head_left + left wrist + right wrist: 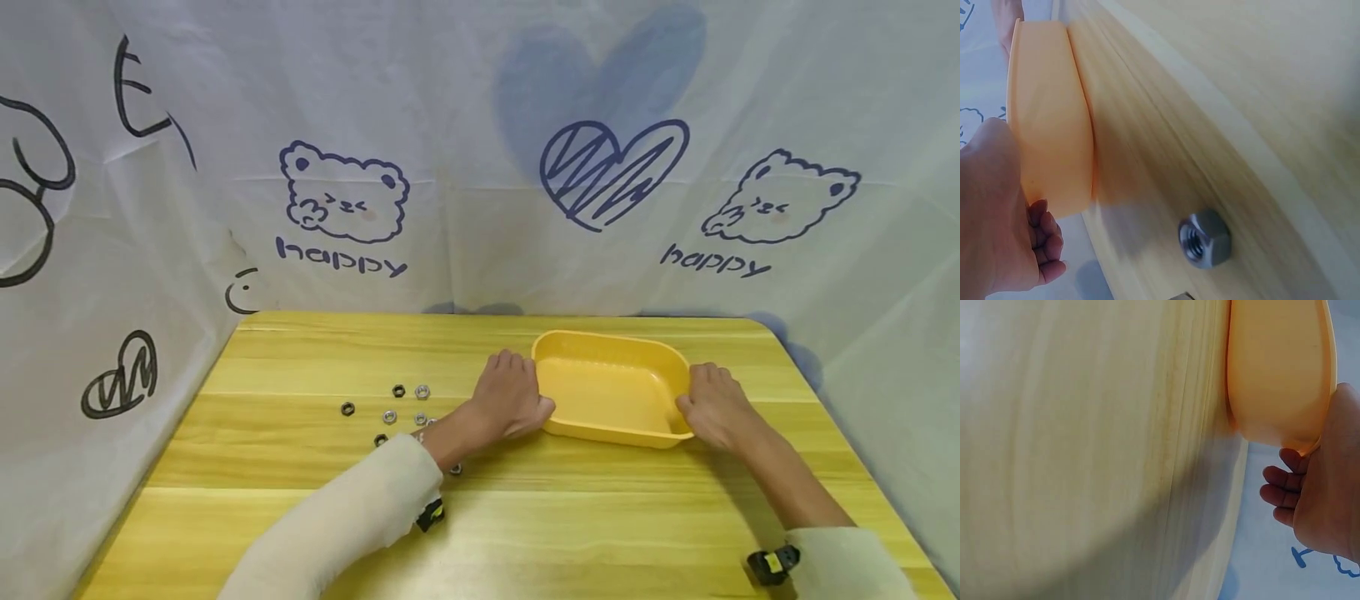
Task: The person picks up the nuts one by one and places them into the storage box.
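Observation:
A yellow rounded rectangular tray (611, 392) is at the right of the table in the head view, nothing inside it. My left hand (512, 395) grips its left end, with the thumb over the rim and fingers curled at the outer wall. At the opposite end my right hand (717, 404) grips the rim in the same way. The left wrist view shows the tray's side wall (1050, 119) beside the left hand (1004, 219). In the right wrist view, fingers of the right hand (1329, 487) curl under the tray's rim.
Several dark and silver hex nuts (389, 416) lie on the wooden table (300, 358) left of the tray, some partly hidden by my left forearm. One nut (1205, 239) shows close up in the left wrist view. A white cloth with drawings (465, 217) hangs behind the table.

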A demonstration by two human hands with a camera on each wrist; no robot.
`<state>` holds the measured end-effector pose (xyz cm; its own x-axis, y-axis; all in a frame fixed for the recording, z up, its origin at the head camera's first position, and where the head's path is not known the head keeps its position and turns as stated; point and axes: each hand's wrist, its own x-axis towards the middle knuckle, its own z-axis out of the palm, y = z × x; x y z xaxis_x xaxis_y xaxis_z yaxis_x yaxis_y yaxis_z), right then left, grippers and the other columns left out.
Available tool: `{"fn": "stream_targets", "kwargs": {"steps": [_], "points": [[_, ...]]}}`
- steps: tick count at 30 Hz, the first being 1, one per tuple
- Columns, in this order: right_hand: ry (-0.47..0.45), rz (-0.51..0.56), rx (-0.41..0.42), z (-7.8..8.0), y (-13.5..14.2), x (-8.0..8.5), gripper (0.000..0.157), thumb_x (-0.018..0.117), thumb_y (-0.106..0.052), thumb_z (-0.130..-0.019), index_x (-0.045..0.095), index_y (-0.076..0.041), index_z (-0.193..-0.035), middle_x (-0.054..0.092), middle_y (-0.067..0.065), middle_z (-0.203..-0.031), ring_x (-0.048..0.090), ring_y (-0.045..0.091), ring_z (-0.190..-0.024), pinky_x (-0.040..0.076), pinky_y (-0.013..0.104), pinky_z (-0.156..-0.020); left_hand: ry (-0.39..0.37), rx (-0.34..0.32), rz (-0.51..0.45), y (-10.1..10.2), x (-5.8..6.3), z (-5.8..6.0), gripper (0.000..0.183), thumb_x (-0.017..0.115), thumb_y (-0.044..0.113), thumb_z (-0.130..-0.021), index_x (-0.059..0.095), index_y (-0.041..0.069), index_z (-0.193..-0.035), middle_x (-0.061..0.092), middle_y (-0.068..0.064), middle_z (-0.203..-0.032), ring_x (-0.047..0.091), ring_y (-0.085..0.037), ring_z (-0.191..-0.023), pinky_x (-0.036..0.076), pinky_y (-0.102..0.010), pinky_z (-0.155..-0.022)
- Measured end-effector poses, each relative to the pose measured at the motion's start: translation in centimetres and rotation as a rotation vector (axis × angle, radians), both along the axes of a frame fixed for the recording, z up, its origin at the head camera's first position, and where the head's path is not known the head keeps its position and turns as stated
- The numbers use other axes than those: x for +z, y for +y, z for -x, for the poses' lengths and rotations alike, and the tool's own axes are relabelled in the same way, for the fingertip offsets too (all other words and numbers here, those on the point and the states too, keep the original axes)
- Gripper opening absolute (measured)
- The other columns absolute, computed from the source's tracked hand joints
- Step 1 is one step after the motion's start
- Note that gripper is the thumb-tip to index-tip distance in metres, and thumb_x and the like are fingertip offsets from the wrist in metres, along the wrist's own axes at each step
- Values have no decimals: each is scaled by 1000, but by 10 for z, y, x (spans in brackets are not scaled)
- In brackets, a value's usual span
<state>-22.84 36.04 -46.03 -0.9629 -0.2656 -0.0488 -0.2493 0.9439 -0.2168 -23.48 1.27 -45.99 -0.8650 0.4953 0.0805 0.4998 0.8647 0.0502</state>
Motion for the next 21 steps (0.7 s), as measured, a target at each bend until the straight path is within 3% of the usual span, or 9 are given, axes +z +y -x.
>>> {"fn": "stream_targets", "kwargs": {"steps": [12, 21], "points": [[23, -20, 18, -4, -14, -2, 47, 42, -19, -104, 40, 21, -129, 44, 43, -127, 42, 58, -116, 37, 66, -97, 65, 14, 4, -13, -4, -11, 27, 37, 34, -91, 47, 10, -85, 47, -6, -83, 40, -23, -80, 41, -36, -83], [69, -55, 56, -5, -23, -3, 48, 43, -18, -103, 41, 23, -127, 47, 41, -122, 46, 56, -114, 40, 64, -97, 60, 24, 4, -22, -1, -18, 26, 37, 33, -92, 46, 10, -83, 46, -6, -82, 41, -23, -80, 40, -35, -81]]}}
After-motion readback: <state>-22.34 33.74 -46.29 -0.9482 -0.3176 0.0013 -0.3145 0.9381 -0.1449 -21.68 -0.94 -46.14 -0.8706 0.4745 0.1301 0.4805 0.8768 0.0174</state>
